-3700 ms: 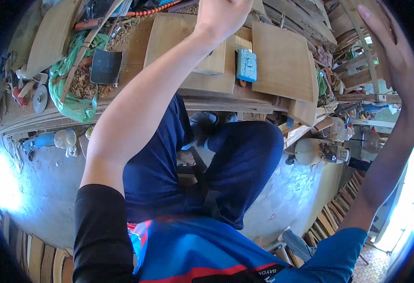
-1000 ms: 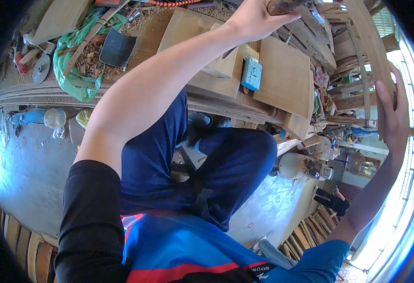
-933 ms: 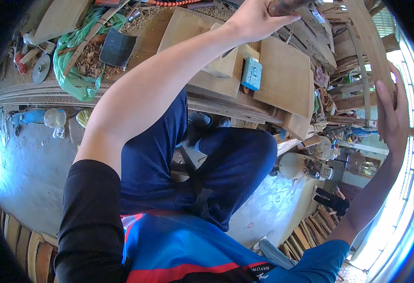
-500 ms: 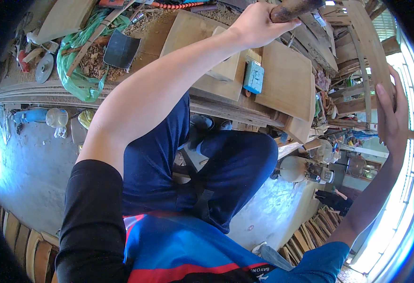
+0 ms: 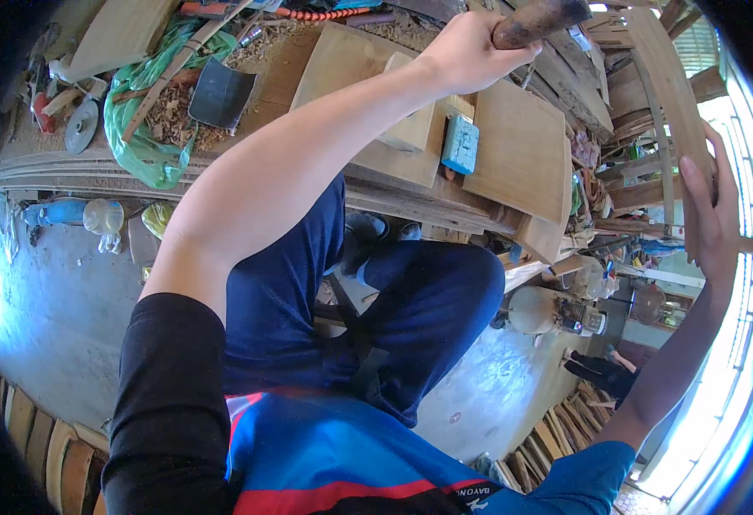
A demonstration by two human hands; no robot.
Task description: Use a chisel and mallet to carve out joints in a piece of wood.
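Note:
My left hand [image 5: 473,53], its arm stretched across the workbench, is closed around a dark brown, rounded stick-like piece [image 5: 541,22]; the upper frame edge cuts it off, so its kind is unclear. At the far right my right hand [image 5: 713,210] grips the lower end of a long, pale wooden board [image 5: 667,79], thumb on one face and fingers on the other. The board rises toward the top of the view. Below my left hand lie a blue block [image 5: 461,144], a thick wooden block [image 5: 409,129] and a flat wooden panel [image 5: 521,146].
On the bench's left side are a green plastic bag [image 5: 155,159], wood shavings [image 5: 170,120], a curved black sheet [image 5: 222,93] and a grey disc [image 5: 82,124]. Stacked planks [image 5: 565,81] stand behind. A person in dark clothes [image 5: 601,374] is in the background at the right.
My left hand and the dark piece have dropped very slightly. The right hand's grip on the board looks the same. The person in the background has shifted to the left.

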